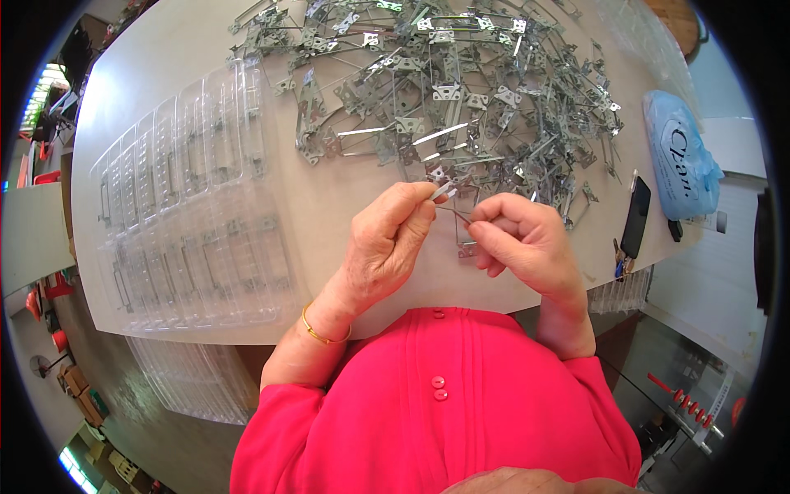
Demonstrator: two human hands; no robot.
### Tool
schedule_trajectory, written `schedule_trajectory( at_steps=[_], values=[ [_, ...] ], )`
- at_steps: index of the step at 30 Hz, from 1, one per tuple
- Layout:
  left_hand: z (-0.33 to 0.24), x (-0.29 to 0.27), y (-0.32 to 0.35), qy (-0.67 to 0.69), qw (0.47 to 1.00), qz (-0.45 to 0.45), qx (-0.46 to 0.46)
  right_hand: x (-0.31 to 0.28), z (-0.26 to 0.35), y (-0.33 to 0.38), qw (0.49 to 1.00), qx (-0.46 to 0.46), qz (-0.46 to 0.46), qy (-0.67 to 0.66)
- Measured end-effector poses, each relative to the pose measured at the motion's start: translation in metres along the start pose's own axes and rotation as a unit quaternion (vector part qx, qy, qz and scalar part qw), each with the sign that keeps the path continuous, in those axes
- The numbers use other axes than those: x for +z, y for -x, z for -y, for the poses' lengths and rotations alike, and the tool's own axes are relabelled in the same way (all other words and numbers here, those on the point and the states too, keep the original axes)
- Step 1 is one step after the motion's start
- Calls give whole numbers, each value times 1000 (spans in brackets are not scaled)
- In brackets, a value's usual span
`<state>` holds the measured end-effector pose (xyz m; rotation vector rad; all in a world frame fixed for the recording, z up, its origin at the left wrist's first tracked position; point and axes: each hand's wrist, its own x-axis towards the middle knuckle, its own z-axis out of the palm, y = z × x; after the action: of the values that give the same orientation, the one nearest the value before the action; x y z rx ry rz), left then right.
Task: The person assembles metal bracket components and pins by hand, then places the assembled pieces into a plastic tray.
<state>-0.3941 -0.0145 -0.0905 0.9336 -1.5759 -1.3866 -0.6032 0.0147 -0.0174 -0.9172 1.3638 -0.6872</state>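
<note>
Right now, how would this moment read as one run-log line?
left hand: pinching metal piece; right hand: pinching thin rod; bracket pile: beyond hands; clear trays: left

Silvery metal parts (446,92) — cream tabletop (317,218); pale-blue bag (681,156), dark print — black phone (636,218); red-pink shirt (494,395), gold bangle (314,333).

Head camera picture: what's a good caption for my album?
Left hand and right hand pinch thin metalwork, with a metal heap ahead and clear packaging at left.
</note>
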Motion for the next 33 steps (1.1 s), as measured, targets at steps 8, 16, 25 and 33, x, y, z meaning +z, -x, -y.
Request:
schedule_trajectory(
  at_steps=[8,16,25,33],
  values=[
    [-11,-2,-3,63,990,117,-52,-1,-27,-18,937,-335,-80,49],
    [-3,-10,-5,334,922,146,-130,2,-27,-15,939,-321,-121,12],
    [-8,-5,-6,437,889,104,-92,17,-25,-13,961,-212,-101,-147],
    [10,-7,-1,407,906,91,-73,22,-30,-1,977,-169,-52,-119]
  ],
)
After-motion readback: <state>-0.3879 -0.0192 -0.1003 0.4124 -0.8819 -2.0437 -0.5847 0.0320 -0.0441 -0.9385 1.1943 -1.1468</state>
